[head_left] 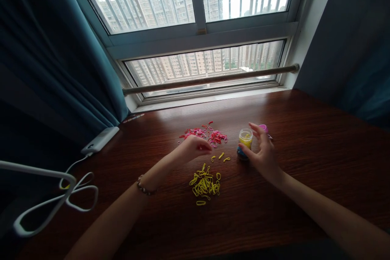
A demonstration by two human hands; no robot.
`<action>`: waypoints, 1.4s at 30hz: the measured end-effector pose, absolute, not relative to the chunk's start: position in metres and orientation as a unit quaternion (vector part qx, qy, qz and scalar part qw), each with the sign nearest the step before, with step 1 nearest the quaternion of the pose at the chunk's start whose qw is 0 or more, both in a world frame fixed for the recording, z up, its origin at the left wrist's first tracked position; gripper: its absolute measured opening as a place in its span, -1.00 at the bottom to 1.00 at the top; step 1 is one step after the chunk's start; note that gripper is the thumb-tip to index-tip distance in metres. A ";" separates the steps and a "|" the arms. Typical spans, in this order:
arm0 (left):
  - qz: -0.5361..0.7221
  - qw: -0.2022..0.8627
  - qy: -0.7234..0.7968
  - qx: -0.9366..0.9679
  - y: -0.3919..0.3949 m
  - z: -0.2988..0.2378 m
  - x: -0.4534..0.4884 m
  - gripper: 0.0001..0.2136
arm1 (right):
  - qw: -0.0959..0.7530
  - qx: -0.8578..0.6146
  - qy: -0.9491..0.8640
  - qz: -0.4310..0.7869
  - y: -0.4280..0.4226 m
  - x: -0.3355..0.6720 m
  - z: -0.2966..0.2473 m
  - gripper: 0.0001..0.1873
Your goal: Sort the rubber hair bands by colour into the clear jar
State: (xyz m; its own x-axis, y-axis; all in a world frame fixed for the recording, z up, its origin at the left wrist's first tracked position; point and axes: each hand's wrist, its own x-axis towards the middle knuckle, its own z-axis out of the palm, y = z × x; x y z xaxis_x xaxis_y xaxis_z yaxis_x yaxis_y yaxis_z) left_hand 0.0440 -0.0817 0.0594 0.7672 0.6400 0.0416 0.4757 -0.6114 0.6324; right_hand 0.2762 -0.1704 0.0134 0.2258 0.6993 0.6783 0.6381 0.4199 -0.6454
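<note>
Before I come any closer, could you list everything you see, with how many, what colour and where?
jar: 1, clear with yellow and blue inside, by the right hand
loose yellow bands: 3, yellow, left of the jar
yellow pile: many bands, yellow, nearer the person
pink-red bands: many, pink and red, beyond the left hand
round item: 1, purple, behind the right hand
table: 1, reddish brown, beneath these
device: 1, white, table's left
cable: count unclear, white, left
curtain: 1, blue, left
window: 1, grey-framed, ahead
rail: 1, greyish, across the window
buildings: several, beige, outside
bracelet: 1, mottled, left wrist
left hand: 1, bare, near the loose yellow bands
right hand: 1, bare, at the jar
</note>
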 end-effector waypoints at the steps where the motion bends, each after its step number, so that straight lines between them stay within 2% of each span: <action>1: 0.104 0.311 0.333 0.884 -0.085 0.055 0.033 -0.84 | 0.572 -0.520 -0.634 -0.023 -0.176 0.275 0.018 -0.41; 3: 0.047 0.327 0.362 0.871 -0.091 0.048 0.013 -0.83 | 0.533 -0.451 -0.708 -0.102 -0.187 0.270 0.029 -0.53; 4: 0.024 0.342 0.371 0.863 -0.093 0.045 0.005 -0.81 | 0.482 -0.413 -0.765 -0.115 -0.191 0.265 0.034 -0.64; 6: -0.001 0.372 0.377 0.848 -0.096 0.039 -0.007 -0.75 | 0.316 -0.381 -0.863 -0.095 -0.194 0.251 0.042 -0.80; 9: 0.001 0.395 0.372 0.840 -0.099 0.032 -0.013 -0.71 | 0.096 -0.462 -0.878 -0.079 -0.184 0.224 0.042 -0.83; 11: 0.007 0.388 0.372 0.843 -0.101 0.029 -0.013 -0.69 | 0.022 -0.508 -0.858 -0.078 -0.171 0.208 0.036 -0.84; 14: 0.009 0.366 0.371 0.853 -0.106 0.028 -0.011 -0.71 | -0.033 -0.548 -0.834 -0.060 -0.152 0.195 0.027 -0.81; 21: 0.010 0.337 0.357 0.871 -0.113 0.027 -0.008 -0.90 | -0.051 -0.537 -0.842 -0.031 -0.137 0.194 0.027 -0.80; 26: 0.066 0.344 0.373 0.859 -0.113 0.017 -0.005 -0.90 | -0.011 -0.513 -0.858 0.022 -0.132 0.190 0.022 -0.77; 31: 0.109 0.368 0.414 0.825 -0.111 0.007 -0.003 -0.72 | -0.015 -0.517 -0.854 0.064 -0.123 0.189 0.019 -0.83; 38: 0.105 0.309 0.394 0.859 -0.112 0.005 0.000 -0.88 | -0.020 -0.514 -0.851 0.101 -0.128 0.192 0.023 -0.88; 42: 0.101 0.299 0.399 0.861 -0.115 0.004 0.002 -0.88 | 0.032 -0.470 -0.865 0.173 -0.135 0.190 0.024 -0.89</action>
